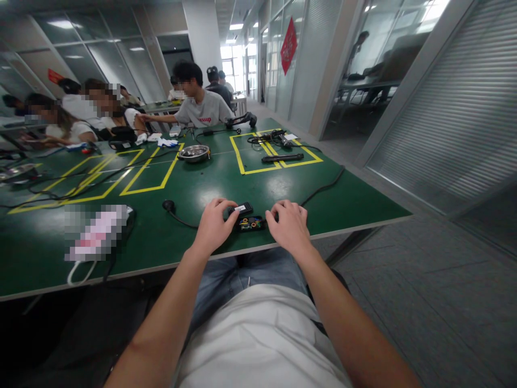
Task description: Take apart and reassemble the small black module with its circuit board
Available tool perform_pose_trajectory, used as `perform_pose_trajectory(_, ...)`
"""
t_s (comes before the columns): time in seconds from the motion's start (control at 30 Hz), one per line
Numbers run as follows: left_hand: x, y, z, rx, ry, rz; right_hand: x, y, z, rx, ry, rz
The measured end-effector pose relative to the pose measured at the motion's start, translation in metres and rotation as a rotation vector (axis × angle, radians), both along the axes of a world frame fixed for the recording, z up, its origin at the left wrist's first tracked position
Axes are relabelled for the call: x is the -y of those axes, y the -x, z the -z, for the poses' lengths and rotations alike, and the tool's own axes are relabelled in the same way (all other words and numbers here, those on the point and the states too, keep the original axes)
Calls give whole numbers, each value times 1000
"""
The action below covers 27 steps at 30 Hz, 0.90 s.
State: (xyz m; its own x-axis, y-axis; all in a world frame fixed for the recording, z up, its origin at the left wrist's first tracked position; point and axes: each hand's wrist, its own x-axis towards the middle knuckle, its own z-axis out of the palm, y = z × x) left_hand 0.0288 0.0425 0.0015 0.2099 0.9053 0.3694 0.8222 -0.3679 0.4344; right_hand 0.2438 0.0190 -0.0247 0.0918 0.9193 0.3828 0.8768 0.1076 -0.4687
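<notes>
An opened black power adapter (251, 223) lies on the green table near its front edge, with a circuit board and copper-coloured coils showing. Just behind it is its black cover (243, 208), which carries a white label. My left hand (216, 223) pinches the cover's left end between thumb and fingers. My right hand (288, 223) is closed at the adapter's right end, its fingers curled; the exact contact is hidden. A black cord (323, 187) runs from behind my right hand toward the right table edge. On the left, a cord with a black plug (168, 206) leads behind my left hand.
A metal bowl (194, 153) stands farther back. Yellow tape (242, 161) frames a black bar-shaped part (283, 158) and tangled cables (269, 138). A pink-and-white object (99, 231) lies at left. A person in a grey shirt (204, 110) sits across the table, reaching sideways.
</notes>
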Motion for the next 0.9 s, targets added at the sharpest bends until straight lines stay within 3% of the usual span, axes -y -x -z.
perform_pose_trajectory(0.1,-12,-2,-1,4,80,95,1,-1,1,15,-9,-6)
perform_pose_trajectory(0.2,-18,-4,-5,-17,164,56,1,0,0,17,-7,-4)
perform_pose_trajectory(0.3,-13,-4,-10,-7,121,49,2,1,-1,20,14,-3)
perform_pose_trajectory(0.4,-4,1,-14,43,50,174,3,1,-2,23,13,-7)
perform_pose_trajectory(0.53,4,7,-18,1,114,416,2,1,-2,15,11,-15)
perform_pose_trajectory(0.6,4,7,-18,-63,130,468,1,1,-1,9,16,-12)
perform_pose_trajectory(0.77,3,5,-16,-134,91,460,0,2,-2,10,22,-15)
perform_pose_trajectory(0.9,2,6,-16,-81,143,465,0,2,-3,18,39,-7)
